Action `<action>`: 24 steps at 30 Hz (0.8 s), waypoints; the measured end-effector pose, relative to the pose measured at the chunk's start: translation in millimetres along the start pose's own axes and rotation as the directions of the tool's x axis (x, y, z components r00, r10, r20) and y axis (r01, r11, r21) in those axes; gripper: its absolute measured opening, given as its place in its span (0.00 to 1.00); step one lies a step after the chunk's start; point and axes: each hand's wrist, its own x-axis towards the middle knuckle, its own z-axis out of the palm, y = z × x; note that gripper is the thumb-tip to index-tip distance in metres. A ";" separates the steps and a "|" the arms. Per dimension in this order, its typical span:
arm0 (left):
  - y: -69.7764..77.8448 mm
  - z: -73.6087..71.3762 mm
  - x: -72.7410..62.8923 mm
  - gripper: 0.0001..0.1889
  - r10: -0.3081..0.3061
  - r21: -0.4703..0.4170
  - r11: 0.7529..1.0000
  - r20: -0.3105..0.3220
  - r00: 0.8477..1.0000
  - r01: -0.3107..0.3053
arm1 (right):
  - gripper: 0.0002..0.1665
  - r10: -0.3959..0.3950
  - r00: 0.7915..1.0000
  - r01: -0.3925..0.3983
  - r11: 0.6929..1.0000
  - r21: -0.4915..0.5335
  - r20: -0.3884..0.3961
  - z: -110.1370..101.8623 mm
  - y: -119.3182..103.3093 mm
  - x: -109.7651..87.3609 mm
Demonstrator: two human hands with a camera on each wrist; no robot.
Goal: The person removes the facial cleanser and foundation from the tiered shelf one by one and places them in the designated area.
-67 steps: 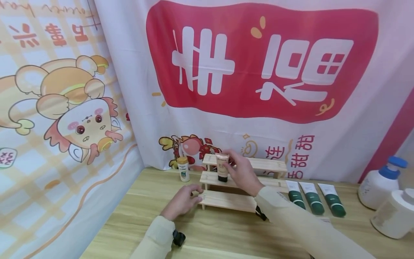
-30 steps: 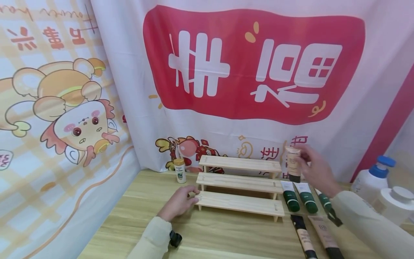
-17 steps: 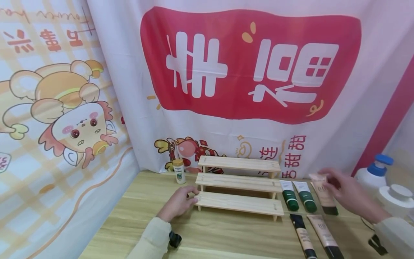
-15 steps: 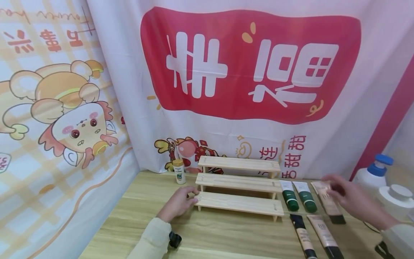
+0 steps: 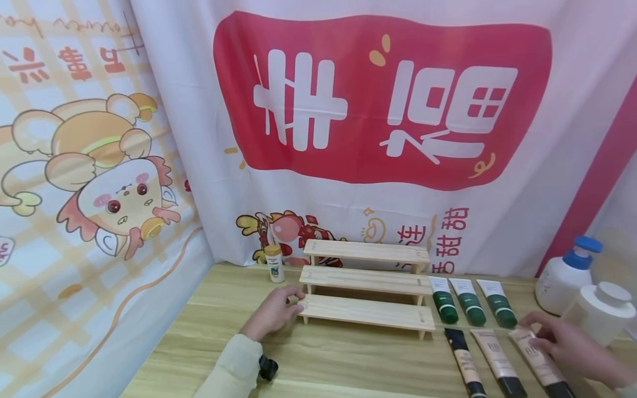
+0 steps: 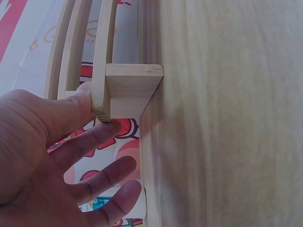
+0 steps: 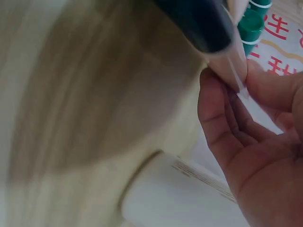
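My left hand (image 5: pixel 273 312) pinches the left end of the lowest step of a three-step wooden display rack (image 5: pixel 368 313). In the left wrist view, thumb and index finger meet the end of a rack board (image 6: pixel 135 75), the other fingers spread apart. At the right, my right hand (image 5: pixel 572 342) pinches the crimped end of a beige BB cream tube (image 5: pixel 541 362) with a black cap. It lies beside another beige BB cream tube (image 5: pixel 499 362) and a slimmer black-and-beige tube (image 5: pixel 465 359). The right wrist view shows thumb and fingertips gripping the held tube (image 7: pixel 228 71).
Three green-and-white tubes (image 5: pixel 470 301) lie in a row right of the rack. A white pump bottle (image 5: pixel 562 284) with a blue top and a white round bottle (image 5: pixel 599 312) stand at far right. A small gold-capped bottle (image 5: pixel 275 265) stands behind left, before the curtain (image 5: pixel 378 204).
My right hand has carried the BB cream tube from the rack's middle step, rightward past the green tubes, down into the front row. My left hand keeps its hold on the rack.
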 end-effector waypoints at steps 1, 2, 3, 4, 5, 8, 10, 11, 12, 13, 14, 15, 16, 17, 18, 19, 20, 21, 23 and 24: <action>0.3 -0.2 -0.4 0.09 -0.005 -0.003 1.000 0.001 1.000 0.005 | 0.15 0.007 1.000 -0.007 1.000 0.008 -0.003 1.8 0.8 0.5; 0.4 -0.1 -0.6 0.09 -0.009 -0.007 1.000 0.001 1.000 0.009 | 0.14 0.013 1.000 -0.013 1.000 0.012 -0.006 3.4 1.9 1.1; 0.3 -0.1 -0.9 0.09 -0.009 -0.011 1.000 0.002 1.000 0.009 | 0.13 0.019 1.000 -0.019 1.000 0.016 -0.006 4.8 3.0 1.8; 0.2 0.0 -0.9 0.09 -0.008 -0.014 1.000 0.002 1.000 0.008 | 0.11 0.019 1.000 -0.019 1.000 0.010 -0.008 5.9 4.0 2.4; -0.2 0.3 -0.7 0.09 -0.005 -0.015 1.000 0.001 1.000 0.005 | 0.11 0.031 0.999 -0.031 1.000 0.006 -0.010 6.9 4.9 2.9; -1.1 1.0 0.1 0.09 -0.003 -0.011 1.000 -0.004 1.000 0.003 | 0.10 0.050 0.999 -0.050 0.999 0.001 -0.004 7.4 8.1 4.6; -1.0 0.7 -0.2 0.09 -0.001 -0.008 1.000 -0.008 1.000 0.001 | 0.10 0.062 0.998 -0.062 0.998 -0.008 -0.004 7.5 9.6 5.2; -1.2 0.5 -0.6 0.10 0.004 -0.006 1.000 -0.009 1.000 -0.004 | 0.10 0.074 0.997 -0.074 0.997 -0.005 -0.001 8.0 10.3 5.5; -1.5 0.2 -1.1 0.10 0.010 -0.003 1.000 -0.010 1.000 -0.010 | 0.10 0.081 0.997 -0.081 0.997 0.000 0.001 8.7 11.0 5.8; -1.5 -0.3 -1.7 0.10 0.010 0.000 1.000 -0.011 1.000 -0.010 | 0.10 0.087 0.996 -0.087 0.996 0.005 0.004 9.7 11.7 6.0; -1.8 -0.6 -2.2 0.10 0.013 0.011 1.000 -0.012 1.000 -0.013 | 0.11 0.098 0.995 -0.098 0.995 0.010 0.004 11.5 12.6 6.1; -2.2 -0.9 -2.7 0.10 0.019 0.025 1.000 -0.014 1.000 -0.019 | 0.11 0.103 0.995 -0.103 0.995 0.013 0.004 13.5 13.5 6.8; -2.5 -1.4 -3.1 0.10 0.027 0.041 0.999 -0.017 1.000 -0.026 | 0.12 0.107 0.994 -0.107 0.994 0.013 0.003 15.7 14.6 7.6; -3.1 -1.7 -3.5 0.10 0.033 0.060 0.998 -0.018 0.999 -0.032 | 0.12 0.124 0.992 -0.124 0.992 0.020 0.005 18.1 15.6 8.6; -3.3 -2.2 -3.9 0.10 0.035 0.079 0.996 -0.020 0.999 -0.034 | 0.12 0.129 0.992 -0.129 0.992 0.017 0.004 20.1 16.5 9.9; -3.4 -2.7 -4.3 0.10 0.037 0.097 0.995 -0.020 0.999 -0.035 | 0.12 0.134 0.991 -0.134 0.991 0.013 0.003 21.8 17.5 11.0; -3.5 -3.1 -4.7 0.11 0.045 0.114 0.993 -0.019 0.999 -0.042 | 0.12 0.142 0.990 -0.142 0.990 0.013 0.000 23.4 17.9 12.0; -3.5 -3.7 -5.2 0.11 0.052 0.130 0.990 -0.017 0.999 -0.049 | 0.13 0.148 0.989 -0.147 0.989 0.019 -0.002 24.0 17.5 12.6; -3.0 -5.1 -7.6 0.13 0.066 0.168 0.984 -0.027 0.997 -0.060 | 0.15 0.178 0.984 -0.178 0.984 0.034 -0.013 21.9 12.8 11.9; -2.9 -5.9 -8.9 0.14 0.073 0.180 0.982 -0.050 0.996 -0.063 | 0.17 0.175 0.984 -0.174 0.984 0.024 -0.035 19.0 6.9 10.8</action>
